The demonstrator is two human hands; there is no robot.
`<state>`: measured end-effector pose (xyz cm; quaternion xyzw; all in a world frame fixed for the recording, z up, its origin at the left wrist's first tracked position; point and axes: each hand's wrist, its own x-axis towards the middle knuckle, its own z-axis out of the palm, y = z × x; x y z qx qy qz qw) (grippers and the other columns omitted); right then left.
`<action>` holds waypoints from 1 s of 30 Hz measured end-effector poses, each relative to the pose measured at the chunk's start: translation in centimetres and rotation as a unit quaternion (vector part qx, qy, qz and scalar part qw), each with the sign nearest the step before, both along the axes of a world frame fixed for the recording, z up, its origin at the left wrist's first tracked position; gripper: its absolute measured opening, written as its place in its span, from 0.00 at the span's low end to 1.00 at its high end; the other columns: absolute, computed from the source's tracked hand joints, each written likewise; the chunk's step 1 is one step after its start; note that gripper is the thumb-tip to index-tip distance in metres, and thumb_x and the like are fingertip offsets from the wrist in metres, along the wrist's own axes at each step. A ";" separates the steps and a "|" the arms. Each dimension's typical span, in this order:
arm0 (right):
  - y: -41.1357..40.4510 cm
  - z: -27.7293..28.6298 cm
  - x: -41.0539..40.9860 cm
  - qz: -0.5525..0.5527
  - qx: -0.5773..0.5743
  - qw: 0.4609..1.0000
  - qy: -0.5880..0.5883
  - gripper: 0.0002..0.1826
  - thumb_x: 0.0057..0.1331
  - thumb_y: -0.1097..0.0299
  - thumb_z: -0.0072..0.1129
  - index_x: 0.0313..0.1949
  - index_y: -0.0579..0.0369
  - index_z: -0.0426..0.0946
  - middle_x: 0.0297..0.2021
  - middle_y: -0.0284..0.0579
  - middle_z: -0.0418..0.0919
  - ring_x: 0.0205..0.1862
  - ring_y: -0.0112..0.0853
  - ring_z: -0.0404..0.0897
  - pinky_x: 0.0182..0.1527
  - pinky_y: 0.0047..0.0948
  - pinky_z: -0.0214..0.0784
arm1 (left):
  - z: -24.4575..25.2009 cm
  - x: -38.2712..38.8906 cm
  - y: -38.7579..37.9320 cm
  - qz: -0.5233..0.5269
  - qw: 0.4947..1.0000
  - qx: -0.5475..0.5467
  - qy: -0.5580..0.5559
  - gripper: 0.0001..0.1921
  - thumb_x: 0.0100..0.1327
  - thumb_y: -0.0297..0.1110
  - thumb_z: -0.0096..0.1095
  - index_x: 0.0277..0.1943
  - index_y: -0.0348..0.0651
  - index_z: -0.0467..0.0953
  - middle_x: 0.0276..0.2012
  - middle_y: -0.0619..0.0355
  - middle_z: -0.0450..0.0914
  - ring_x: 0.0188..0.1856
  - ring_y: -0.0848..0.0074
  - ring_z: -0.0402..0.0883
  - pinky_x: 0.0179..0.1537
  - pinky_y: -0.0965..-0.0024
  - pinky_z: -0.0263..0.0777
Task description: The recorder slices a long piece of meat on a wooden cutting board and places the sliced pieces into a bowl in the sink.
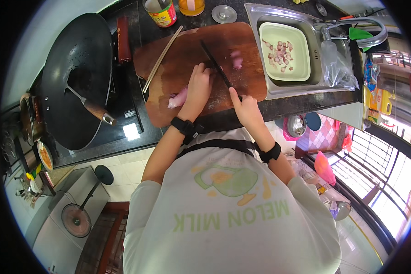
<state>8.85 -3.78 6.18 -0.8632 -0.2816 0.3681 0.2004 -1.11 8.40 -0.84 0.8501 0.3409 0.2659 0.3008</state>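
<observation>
My right hand [246, 106] grips the handle of a kitchen knife [216, 63], whose dark blade points up and left across a wooden cutting board [191, 44]. Close to the left of the blade, my left hand [200, 85] rests on a piece of pale pink raw meat [178, 99]; part of it shows beyond the wrist side, the rest is under the hand. To the right of the blade lies a smaller, blurred pink piece of meat [237, 60]. A pair of wooden chopsticks [162, 59] lies along the board's left side.
A cream basin [306, 70] with several small meat pieces sits in the steel sink [270, 92]. A large wok [78, 51] with a wooden-handled utensil [96, 111] stands at left. A labelled jar [161, 17], an amber-filled jar [191, 7] and a clear lid [224, 14] stand behind the board.
</observation>
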 end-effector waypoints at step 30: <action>2.2 0.6 0.3 -0.001 0.040 0.999 -0.007 0.37 0.63 0.38 0.45 0.30 0.70 0.78 0.29 0.72 0.75 0.40 0.61 0.75 0.45 0.47 0.67 | 1.3 -2.8 -1.4 -0.056 0.991 0.087 0.084 0.20 0.51 0.26 0.59 0.49 0.34 0.72 0.41 0.52 0.71 0.44 0.61 0.71 0.46 0.62 0.68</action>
